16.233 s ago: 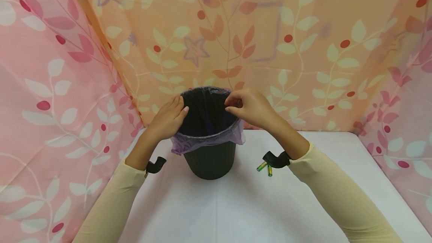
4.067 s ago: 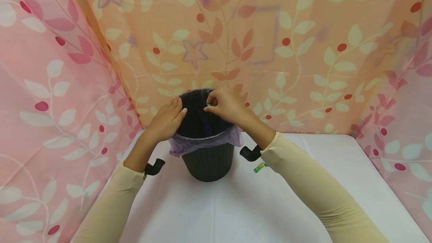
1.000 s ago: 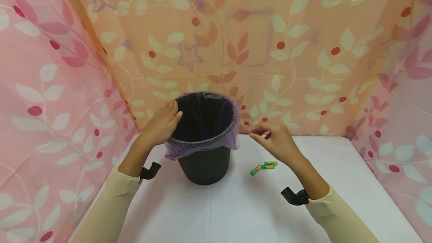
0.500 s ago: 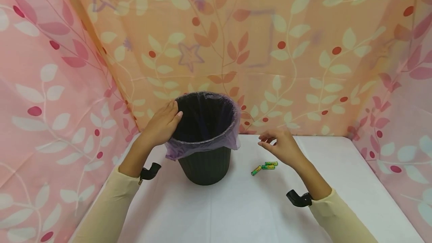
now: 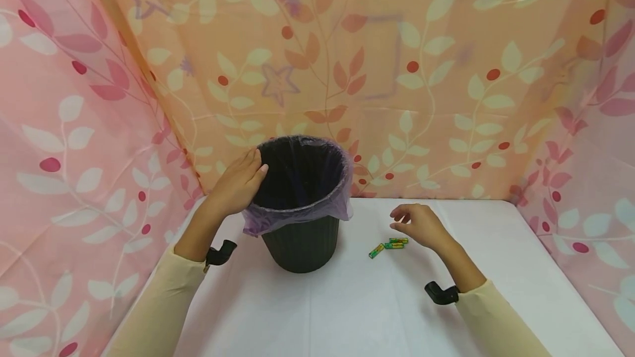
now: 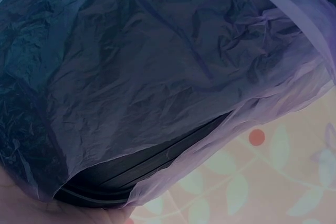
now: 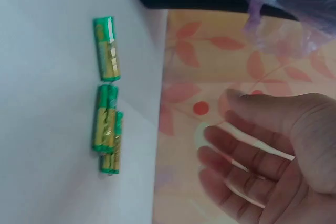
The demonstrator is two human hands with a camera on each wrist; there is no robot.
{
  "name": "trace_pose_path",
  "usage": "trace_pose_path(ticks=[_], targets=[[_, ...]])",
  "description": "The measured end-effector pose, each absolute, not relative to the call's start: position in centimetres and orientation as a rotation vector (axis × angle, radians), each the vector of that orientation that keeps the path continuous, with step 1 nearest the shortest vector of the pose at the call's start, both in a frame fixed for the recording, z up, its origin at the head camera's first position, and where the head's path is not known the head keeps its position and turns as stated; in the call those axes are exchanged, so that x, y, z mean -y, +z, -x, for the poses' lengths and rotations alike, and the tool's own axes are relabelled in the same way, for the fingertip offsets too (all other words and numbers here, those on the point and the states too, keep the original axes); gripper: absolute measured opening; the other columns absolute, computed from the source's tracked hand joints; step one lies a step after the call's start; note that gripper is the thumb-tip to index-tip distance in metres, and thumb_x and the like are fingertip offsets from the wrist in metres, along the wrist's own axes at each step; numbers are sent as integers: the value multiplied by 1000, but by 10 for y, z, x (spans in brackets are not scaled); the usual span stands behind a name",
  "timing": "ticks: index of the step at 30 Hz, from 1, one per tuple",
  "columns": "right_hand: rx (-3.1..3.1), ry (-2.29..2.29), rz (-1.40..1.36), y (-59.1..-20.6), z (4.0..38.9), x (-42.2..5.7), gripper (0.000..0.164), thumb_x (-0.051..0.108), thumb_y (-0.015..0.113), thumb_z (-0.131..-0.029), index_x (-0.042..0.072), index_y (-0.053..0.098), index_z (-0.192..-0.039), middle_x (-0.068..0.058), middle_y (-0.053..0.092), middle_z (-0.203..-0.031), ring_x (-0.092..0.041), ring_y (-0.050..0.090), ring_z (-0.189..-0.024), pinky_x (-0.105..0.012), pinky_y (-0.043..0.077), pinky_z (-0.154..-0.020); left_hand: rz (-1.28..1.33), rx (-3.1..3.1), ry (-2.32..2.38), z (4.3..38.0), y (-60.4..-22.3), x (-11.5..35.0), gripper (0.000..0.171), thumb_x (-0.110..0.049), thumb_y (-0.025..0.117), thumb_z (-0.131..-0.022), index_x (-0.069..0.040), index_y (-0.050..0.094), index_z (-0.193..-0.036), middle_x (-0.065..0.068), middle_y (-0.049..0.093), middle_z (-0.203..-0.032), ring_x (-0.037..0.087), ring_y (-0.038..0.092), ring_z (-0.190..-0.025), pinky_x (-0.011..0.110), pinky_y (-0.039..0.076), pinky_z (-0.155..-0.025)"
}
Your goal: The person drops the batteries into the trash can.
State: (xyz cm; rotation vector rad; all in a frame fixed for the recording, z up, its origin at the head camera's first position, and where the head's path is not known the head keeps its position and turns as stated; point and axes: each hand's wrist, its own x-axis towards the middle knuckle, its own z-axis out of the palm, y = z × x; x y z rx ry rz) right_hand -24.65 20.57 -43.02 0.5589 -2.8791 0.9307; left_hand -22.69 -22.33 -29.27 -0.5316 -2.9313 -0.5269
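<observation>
A dark ribbed bin (image 5: 300, 247) stands on the table, its purple plastic liner (image 5: 297, 218) folded over the rim. My left hand (image 5: 235, 185) rests on the left side of that rim, fingers extended and the thumb at the inner edge. In the left wrist view, the crumpled liner (image 6: 157, 72) covers the inside. My right hand (image 5: 419, 226) hovers right of the bin, fingers loosely bent and holding nothing. Just below its fingertips, three green-and-gold batteries (image 5: 394, 245) lie on the cloth, two side by side and one slanted. The right wrist view shows these batteries (image 7: 106, 119) apart from the relaxed fingers.
The table (image 5: 317, 313) has a white cloth. Orange leaf-patterned fabric (image 5: 377, 125) hangs behind the bin, and pink fabric (image 5: 64, 191) lines the left side. A black camera mount sits at each wrist, the right mount (image 5: 441, 293) low over the cloth.
Earlier my right hand pinched a small green thing over the bin; now it is bare, and three batteries lie where two did. Lately it moved right and down. The left hand stays.
</observation>
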Motion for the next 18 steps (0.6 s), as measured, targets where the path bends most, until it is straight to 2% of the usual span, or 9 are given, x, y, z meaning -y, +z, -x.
trace_pose_path(ticks=[7,14,18], targets=[[3021,848,-507,-446,254,-211,24,14,81,-85,3,76,-106,-2,72,-91,-18,63,-82,-35,52,-69,513,2942,-528,225,-291,224,64,-35,25,-112,10,17,-156,26,10,-166,38,4,-155,52,3,-125],[3073,808,-496,-457,256,-216,23,8,79,-83,1,76,-105,-7,71,-91,-21,62,-80,-40,53,-70,525,2937,-528,226,-291,223,64,-35,25,-111,10,18,-156,27,12,-165,39,5,-155,52,3,-125],[3100,799,-473,-463,258,-218,23,8,79,-82,3,76,-105,-5,70,-91,-20,62,-82,-43,53,-73,532,2932,-528,227,-292,223,64,-34,25,-112,11,18,-156,26,11,-165,38,4,-155,52,3,-125]])
